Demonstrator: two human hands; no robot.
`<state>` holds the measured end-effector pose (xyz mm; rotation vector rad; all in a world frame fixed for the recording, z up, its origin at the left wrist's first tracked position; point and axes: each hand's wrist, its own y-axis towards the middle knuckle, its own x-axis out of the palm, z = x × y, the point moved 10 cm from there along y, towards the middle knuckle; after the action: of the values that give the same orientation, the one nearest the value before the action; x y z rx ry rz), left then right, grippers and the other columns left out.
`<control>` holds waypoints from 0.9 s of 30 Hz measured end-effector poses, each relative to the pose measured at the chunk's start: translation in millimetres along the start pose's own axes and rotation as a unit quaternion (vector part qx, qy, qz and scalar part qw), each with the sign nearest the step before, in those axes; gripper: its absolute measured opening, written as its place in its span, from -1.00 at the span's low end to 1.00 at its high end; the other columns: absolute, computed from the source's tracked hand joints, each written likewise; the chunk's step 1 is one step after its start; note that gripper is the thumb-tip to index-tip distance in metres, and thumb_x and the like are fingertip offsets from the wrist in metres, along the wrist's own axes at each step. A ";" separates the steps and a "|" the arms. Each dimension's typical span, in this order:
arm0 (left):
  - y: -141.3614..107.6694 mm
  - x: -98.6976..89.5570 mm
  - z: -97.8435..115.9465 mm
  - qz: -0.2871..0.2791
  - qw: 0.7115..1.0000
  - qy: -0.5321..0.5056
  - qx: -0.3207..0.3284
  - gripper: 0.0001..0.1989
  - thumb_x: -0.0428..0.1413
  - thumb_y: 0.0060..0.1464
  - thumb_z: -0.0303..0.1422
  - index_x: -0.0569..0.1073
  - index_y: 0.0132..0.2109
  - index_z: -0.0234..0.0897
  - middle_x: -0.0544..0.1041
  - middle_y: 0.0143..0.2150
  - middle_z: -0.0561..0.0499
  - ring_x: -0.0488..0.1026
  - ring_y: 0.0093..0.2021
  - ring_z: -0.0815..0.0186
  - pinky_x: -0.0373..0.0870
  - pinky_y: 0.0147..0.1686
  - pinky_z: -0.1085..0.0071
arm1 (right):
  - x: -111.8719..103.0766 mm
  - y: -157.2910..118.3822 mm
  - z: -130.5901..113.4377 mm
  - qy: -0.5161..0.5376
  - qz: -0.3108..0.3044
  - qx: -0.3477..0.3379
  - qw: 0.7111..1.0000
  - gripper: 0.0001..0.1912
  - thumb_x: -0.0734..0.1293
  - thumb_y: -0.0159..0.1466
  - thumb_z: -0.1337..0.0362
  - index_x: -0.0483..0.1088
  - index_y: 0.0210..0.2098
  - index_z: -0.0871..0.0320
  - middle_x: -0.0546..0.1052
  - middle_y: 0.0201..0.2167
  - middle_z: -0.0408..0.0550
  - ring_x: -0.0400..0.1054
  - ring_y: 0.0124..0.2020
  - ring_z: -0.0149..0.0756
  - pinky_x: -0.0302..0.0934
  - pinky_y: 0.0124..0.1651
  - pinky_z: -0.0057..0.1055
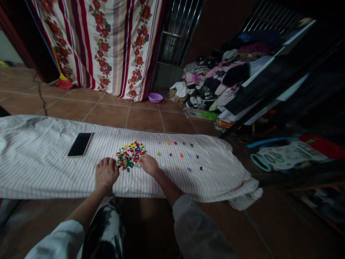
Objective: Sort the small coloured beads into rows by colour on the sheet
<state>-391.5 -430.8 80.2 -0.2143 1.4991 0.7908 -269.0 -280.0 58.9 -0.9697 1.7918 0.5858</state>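
A heap of small multicoloured pieces (130, 154), too small to name, lies on a striped cloth (48, 172). Against the heap's left edge rests my left hand (107, 172), palm down, its fingers a little bent and nothing visible in it. My right hand (149, 164) is at the right edge of the heap, thumb and fingertips pinched together; what sits between them is hidden. Farther right, little groups sorted by colour are spaced in rows, among them yellow pieces (168, 143), orange pieces (181, 155), green pieces (159, 154) and black pieces (201, 168).
A dark-screened phone (80, 145) lies left of the heap. Beyond the cloth are a tiled floor (142, 117), a purple basin (155, 97), a flowered curtain (115, 46) and a red-and-yellow broom (64, 82). Piled clothes (215, 79) fill the back right.
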 end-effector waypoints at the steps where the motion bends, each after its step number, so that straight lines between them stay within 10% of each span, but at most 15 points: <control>1: -0.1 -0.2 0.1 0.001 1.000 0.000 0.001 -0.78 -0.11 0.18 -0.33 0.40 -0.19 -0.30 0.44 -0.19 -0.15 0.33 -0.11 0.08 0.12 -0.18 0.21 | 0.6 0.8 -1.0 -0.001 -0.001 0.000 1.000 -0.77 0.25 0.25 0.41 0.54 -0.25 0.11 0.55 -0.20 0.02 0.41 -0.11 -0.23 0.20 -0.06 -0.38; 15: -1.5 -1.6 1.3 0.008 1.000 0.017 0.007 -0.76 -0.11 0.18 -0.32 0.41 -0.20 -0.29 0.45 -0.17 -0.17 0.33 -0.11 0.07 0.12 -0.19 0.21 | -2.1 -2.6 18.0 0.093 0.076 0.039 0.992 -0.84 0.29 0.14 0.43 0.41 -0.30 0.10 0.55 -0.29 -0.13 0.42 -0.25 -0.35 0.21 -0.16 -0.48; 27: -1.3 -0.6 0.8 0.008 1.000 0.018 0.006 -0.76 -0.12 0.18 -0.32 0.41 -0.18 -0.29 0.46 -0.18 -0.16 0.34 -0.12 0.08 0.12 -0.20 0.22 | -61.0 -41.9 111.0 0.131 0.216 0.135 0.958 -0.84 0.24 0.14 0.43 0.41 -0.33 0.11 0.55 -0.38 -0.14 0.43 -0.33 -0.37 0.27 -0.20 -0.47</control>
<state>-390.0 -431.6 80.4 -0.2087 1.5403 0.7946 -163.4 -199.4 71.1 -0.4843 2.2773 0.4735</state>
